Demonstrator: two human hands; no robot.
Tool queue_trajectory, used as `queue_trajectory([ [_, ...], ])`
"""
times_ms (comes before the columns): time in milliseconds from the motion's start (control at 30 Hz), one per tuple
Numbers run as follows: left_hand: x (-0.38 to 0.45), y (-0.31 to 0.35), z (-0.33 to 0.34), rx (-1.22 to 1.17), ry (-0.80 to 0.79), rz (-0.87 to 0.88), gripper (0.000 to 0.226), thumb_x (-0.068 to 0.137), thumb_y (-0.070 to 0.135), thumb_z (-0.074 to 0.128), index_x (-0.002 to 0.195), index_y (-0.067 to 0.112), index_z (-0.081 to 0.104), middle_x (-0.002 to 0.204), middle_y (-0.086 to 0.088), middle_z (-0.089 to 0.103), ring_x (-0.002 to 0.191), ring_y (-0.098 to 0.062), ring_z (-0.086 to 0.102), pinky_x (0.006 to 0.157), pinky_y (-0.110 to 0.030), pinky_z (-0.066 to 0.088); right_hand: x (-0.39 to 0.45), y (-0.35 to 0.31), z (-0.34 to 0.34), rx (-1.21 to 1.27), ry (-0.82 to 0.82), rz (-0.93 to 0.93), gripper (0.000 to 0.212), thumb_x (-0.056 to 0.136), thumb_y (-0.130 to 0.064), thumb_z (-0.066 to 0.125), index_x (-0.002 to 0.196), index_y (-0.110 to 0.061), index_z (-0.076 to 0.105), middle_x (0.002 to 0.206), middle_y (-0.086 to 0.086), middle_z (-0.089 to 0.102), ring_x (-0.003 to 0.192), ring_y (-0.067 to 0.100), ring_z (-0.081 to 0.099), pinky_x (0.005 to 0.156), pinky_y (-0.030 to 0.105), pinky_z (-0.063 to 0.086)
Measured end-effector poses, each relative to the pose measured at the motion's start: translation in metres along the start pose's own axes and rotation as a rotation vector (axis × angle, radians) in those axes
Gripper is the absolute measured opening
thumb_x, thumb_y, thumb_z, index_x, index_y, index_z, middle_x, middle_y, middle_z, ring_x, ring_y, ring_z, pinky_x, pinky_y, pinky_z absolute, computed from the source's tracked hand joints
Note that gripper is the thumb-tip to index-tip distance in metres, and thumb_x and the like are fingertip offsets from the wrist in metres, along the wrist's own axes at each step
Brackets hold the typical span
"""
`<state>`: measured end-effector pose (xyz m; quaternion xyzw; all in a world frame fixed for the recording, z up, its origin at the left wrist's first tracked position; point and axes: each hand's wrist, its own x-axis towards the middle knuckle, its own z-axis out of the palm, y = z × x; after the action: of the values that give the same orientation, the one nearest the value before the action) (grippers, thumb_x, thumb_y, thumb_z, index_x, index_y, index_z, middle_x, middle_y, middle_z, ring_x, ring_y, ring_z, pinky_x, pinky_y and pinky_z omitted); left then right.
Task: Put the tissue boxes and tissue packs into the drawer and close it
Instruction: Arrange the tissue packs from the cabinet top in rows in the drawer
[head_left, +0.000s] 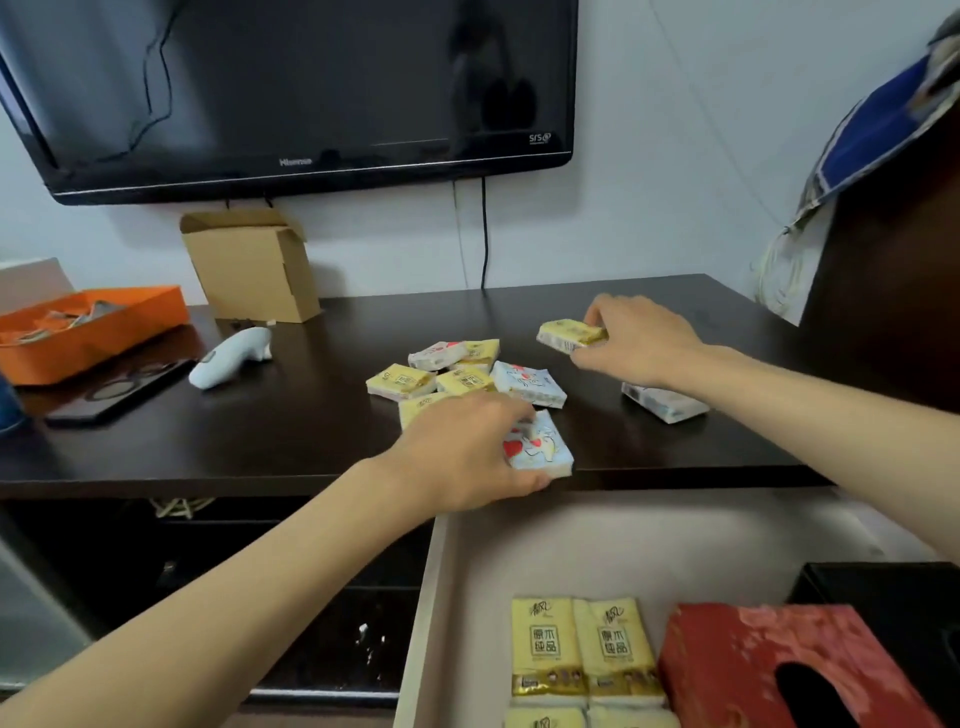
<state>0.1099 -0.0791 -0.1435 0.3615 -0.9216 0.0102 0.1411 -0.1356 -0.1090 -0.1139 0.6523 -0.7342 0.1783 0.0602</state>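
Right hand (631, 340) pinches yellow pack (570, 335), long axis left-right, slightly tilted. Left hand (462, 452) clasps cartoon pack (540, 449) at desk (260, 431) edge.

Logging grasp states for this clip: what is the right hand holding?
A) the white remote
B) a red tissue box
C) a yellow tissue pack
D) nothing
C: the right hand grips a yellow tissue pack, lifted above the dark tabletop.

Home room: wall-mounted TV (291, 88) above dark cabinet (311, 441), hanging clothes (878, 119).
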Motion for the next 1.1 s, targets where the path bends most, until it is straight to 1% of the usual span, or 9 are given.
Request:
queue_trajectory([
  [100, 0.009, 0.020, 0.011, 0.035, 0.013, 0.031, 0.063, 0.083, 0.063, 0.059, 0.130, 0.022, 0.060, 0.132, 0.002, 0.063, 0.120, -0.021, 0.056, 0.090, -0.038, 0.050, -0.035, 0.008, -0.009, -0.094, 0.064, -0.075, 0.040, 0.086, -0.060, 0.056, 0.103, -0.025, 0.060, 0.100, -0.002, 0.068, 0.097, 0.024, 0.055, 0.068, 0.039, 0.040],
  [200, 0.019, 0.026, 0.012, 0.039, 0.024, 0.034, 0.068, 0.083, 0.067, 0.057, 0.133, 0.022, 0.059, 0.136, 0.002, 0.060, 0.125, -0.020, 0.052, 0.095, -0.040, 0.048, -0.067, 0.011, -0.011, -0.218, 0.105, -0.141, 0.052, 0.085, -0.076, 0.045, 0.083, -0.026, 0.055, 0.087, -0.004, 0.063, 0.089, 0.022, 0.048, 0.071, 0.039, 0.037],
  [367, 0.015, 0.016, -0.003, 0.033, 0.176, -0.030, 0.062, 0.078, 0.078, 0.051, 0.110, 0.027, 0.064, 0.112, 0.009, 0.062, 0.106, -0.013, 0.054, 0.079, -0.037, 0.048, -0.089, 0.020, -0.012, -0.256, -0.010, -0.180, 0.066, 0.080, -0.086, 0.045, 0.096, -0.025, 0.065, 0.098, -0.005, 0.063, 0.098, 0.019, 0.049, 0.075, 0.038, 0.042],
  [467, 0.006, -0.011, -0.019, 0.049, 0.245, -0.102, 0.047, 0.083, 0.070, 0.047, 0.101, 0.029, 0.061, 0.106, 0.012, 0.059, 0.103, -0.012, 0.054, 0.071, -0.033, 0.038, -0.086, 0.029, -0.018, -0.114, -0.057, -0.204, 0.050, 0.079, -0.076, 0.061, 0.100, -0.032, 0.069, 0.109, -0.009, 0.056, 0.109, 0.014, 0.043, 0.074, 0.035, 0.038],
  [600, -0.004, -0.052, -0.031, -0.095, -0.091, -0.267, 0.054, 0.076, 0.060, 0.071, 0.116, 0.025, 0.059, 0.125, 0.003, 0.055, 0.114, -0.017, 0.049, 0.092, -0.038, 0.045, -0.069, 0.031, -0.019, 0.163, -0.278, -0.260, 0.032, 0.080, -0.044, 0.083, 0.107, -0.031, 0.071, 0.132, -0.008, 0.052, 0.133, 0.015, 0.034, 0.101, 0.034, 0.036],
  [667, -0.007, -0.063, -0.027, -0.115, -0.198, -0.305, 0.053, 0.076, 0.052, 0.077, 0.118, 0.025, 0.058, 0.113, 0.004, 0.052, 0.101, -0.017, 0.050, 0.077, -0.028, 0.044, -0.061, 0.028, -0.016, 0.263, -0.363, -0.219, 0.029, 0.079, -0.035, 0.085, 0.104, -0.033, 0.070, 0.130, -0.005, 0.056, 0.129, 0.018, 0.044, 0.104, 0.035, 0.039],
  [767, -0.011, -0.070, -0.021, -0.143, -0.170, -0.279, 0.042, 0.078, 0.043, 0.078, 0.112, 0.027, 0.060, 0.098, 0.009, 0.045, 0.090, -0.015, 0.047, 0.063, -0.013, 0.032, -0.055, 0.026, -0.015, 0.276, -0.406, -0.168, 0.031, 0.077, -0.033, 0.088, 0.097, -0.039, 0.065, 0.122, -0.003, 0.061, 0.115, 0.022, 0.058, 0.098, 0.041, 0.049],
  [900, -0.012, -0.075, -0.021, -0.205, -0.148, -0.273, 0.029, 0.075, 0.036, 0.081, 0.099, 0.029, 0.065, 0.105, 0.006, 0.053, 0.094, -0.017, 0.051, 0.070, -0.025, 0.037, -0.061, 0.024, -0.018, 0.208, -0.352, -0.153, 0.035, 0.073, -0.036, 0.090, 0.098, -0.035, 0.066, 0.118, -0.002, 0.064, 0.112, 0.023, 0.059, 0.099, 0.043, 0.050],
  [1100, -0.023, -0.063, -0.021, -0.221, -0.043, -0.320, 0.025, 0.068, 0.040, 0.081, 0.086, 0.031, 0.065, 0.091, 0.007, 0.060, 0.095, -0.021, 0.054, 0.073, -0.032, 0.039, -0.101, 0.017, -0.044, 0.199, -0.052, -0.152, 0.046, 0.069, -0.054, 0.087, 0.105, -0.033, 0.066, 0.112, -0.006, 0.062, 0.107, 0.022, 0.058, 0.088, 0.041, 0.047],
])
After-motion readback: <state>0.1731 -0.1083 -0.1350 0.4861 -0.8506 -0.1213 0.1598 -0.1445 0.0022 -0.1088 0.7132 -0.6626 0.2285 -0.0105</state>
